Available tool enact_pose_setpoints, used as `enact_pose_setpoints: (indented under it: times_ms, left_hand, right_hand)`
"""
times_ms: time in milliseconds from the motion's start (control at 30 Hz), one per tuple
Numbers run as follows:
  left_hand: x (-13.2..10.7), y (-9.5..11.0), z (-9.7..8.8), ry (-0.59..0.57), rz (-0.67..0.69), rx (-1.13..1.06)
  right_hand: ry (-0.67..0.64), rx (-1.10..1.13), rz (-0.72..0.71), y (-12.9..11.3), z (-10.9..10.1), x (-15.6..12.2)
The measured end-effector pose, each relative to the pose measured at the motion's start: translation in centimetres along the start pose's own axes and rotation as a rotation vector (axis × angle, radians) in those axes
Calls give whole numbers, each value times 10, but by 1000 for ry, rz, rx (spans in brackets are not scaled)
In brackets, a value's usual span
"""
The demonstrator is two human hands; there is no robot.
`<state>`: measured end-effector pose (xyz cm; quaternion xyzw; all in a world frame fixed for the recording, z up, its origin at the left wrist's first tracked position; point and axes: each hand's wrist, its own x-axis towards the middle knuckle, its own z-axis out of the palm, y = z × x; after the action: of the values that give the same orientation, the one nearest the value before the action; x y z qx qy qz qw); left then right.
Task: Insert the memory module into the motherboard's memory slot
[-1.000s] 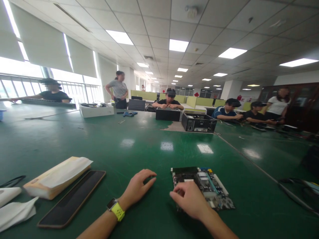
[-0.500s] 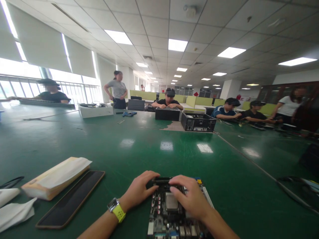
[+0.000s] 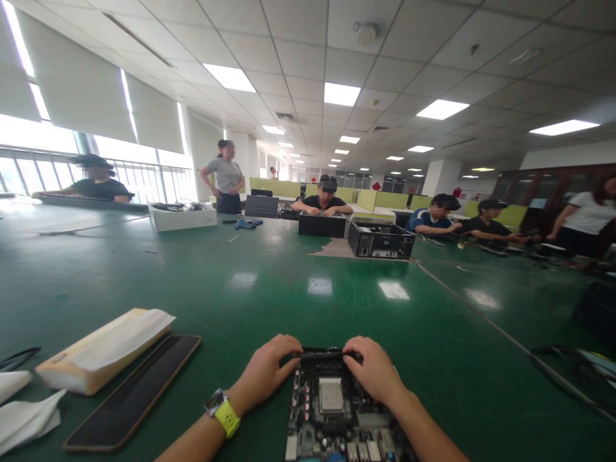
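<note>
A motherboard [image 3: 327,430] lies flat on the green table right in front of me, a square silver processor [image 3: 331,394] in its middle. Along its far edge runs a dark RAM stick [image 3: 321,354], seen nearly edge-on; how deep it sits in a slot cannot be made out. My left hand [image 3: 267,372], with a yellow-strapped watch [image 3: 222,412] on the wrist, pinches the stick's left end between thumb and fingers. At the right end, my right hand [image 3: 373,372] is closed on it in the same way, its fingertips partly hidden.
To the left lie a phone [image 3: 137,391], a tissue pack [image 3: 103,350] and crumpled tissues [image 3: 29,417]. Cables [image 3: 572,372] lie at the right. Farther off stand an open computer case [image 3: 381,240] and a white box [image 3: 183,218]. Several people sit or stand around the table.
My right hand has moved right, off the area above the processor, to the right end of the RAM stick. My left hand has closed on the left end.
</note>
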<state>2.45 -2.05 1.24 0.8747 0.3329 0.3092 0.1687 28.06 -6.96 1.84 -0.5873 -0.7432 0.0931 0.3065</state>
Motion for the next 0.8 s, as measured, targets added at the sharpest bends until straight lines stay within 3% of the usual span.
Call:
enact_pose_setpoints:
  times_ms: [433,800]
  left_hand:
    - [-1,0,-3,1,29,31]
    - [1,-2,-1,4,45,11]
  right_hand:
    - [-84,-28,-12,3,0,1]
    - [-80,-20,-43,1,0,-2]
